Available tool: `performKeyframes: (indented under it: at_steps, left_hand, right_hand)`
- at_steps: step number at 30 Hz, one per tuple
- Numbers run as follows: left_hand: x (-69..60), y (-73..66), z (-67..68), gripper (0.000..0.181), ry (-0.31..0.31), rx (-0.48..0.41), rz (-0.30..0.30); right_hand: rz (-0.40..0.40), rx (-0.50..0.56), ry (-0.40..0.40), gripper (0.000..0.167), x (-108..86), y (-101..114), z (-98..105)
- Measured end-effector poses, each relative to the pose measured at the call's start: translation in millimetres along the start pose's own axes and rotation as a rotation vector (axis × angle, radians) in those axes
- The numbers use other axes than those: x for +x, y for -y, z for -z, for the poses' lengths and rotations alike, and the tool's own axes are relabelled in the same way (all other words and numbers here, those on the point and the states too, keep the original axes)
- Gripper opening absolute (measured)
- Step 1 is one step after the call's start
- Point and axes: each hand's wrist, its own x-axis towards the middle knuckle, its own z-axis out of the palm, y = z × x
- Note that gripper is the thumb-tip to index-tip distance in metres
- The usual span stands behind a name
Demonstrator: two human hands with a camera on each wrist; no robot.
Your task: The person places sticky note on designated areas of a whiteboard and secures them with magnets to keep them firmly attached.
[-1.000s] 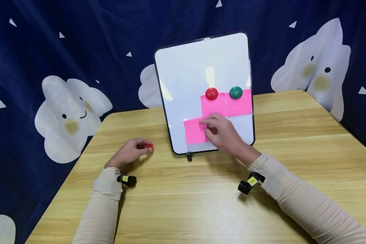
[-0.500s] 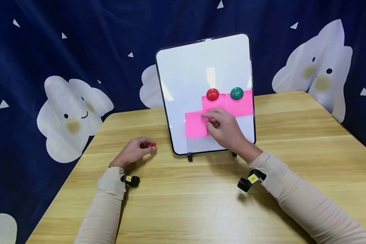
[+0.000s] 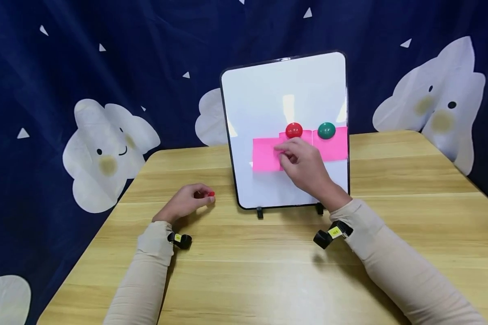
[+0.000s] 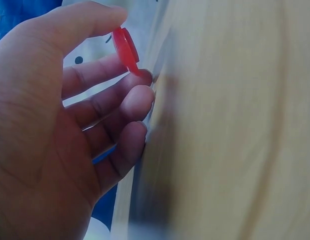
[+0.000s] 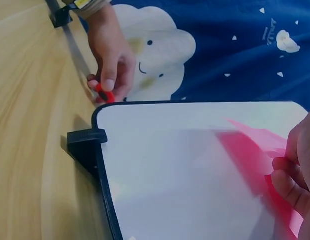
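Note:
My left hand (image 3: 187, 201) is just above the table, left of the whiteboard (image 3: 252, 101). Its thumb and a finger pinch a small red round magnet (image 4: 126, 50). In front of the board, my right hand (image 3: 307, 168) pinches a pink sticky note (image 3: 265, 155) by its right side. The right wrist view shows this note tilted off the board, its reflection below. Two more pink notes hang side by side, one under a red magnet (image 3: 294, 130), the other under a green magnet (image 3: 326, 130). My right hand partly covers the left one.
Black feet (image 3: 260, 213) hold the whiteboard upright and slightly tilted on the wooden table (image 3: 244, 271). A dark blue curtain (image 3: 154, 40) with white clouds hangs behind the table.
My right hand has raised the pink note up the board, about level with the hanging notes. The left hand keeps its red magnet. The head view has shifted slightly.

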Motion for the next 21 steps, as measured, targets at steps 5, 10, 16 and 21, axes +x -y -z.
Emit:
performKeyframes:
  at_steps: [5,10,16,21]
  left_hand:
    - [-2.6,0.3,-1.3,0.032,-0.02,0.002,0.0]
    - [-4.4,1.5,-7.0,0.028,-0.007,0.001,0.002]
    - [-2.6,2.9,-9.0,0.028,-0.015,-0.001,0.004]
    - [0.5,2.3,-5.7,0.029,-0.03,0.003,-0.003]
  right_hand:
    - [0.0,-0.06,0.011,0.024,3.1,0,-4]
    - [0.012,-0.12,0.065,0.031,-2.2,0,-10]
    - [0.054,-0.187,0.076,0.035,0.6,-2,-14]
    - [0.1,-0.246,0.078,0.036,7.1,-2,-16]
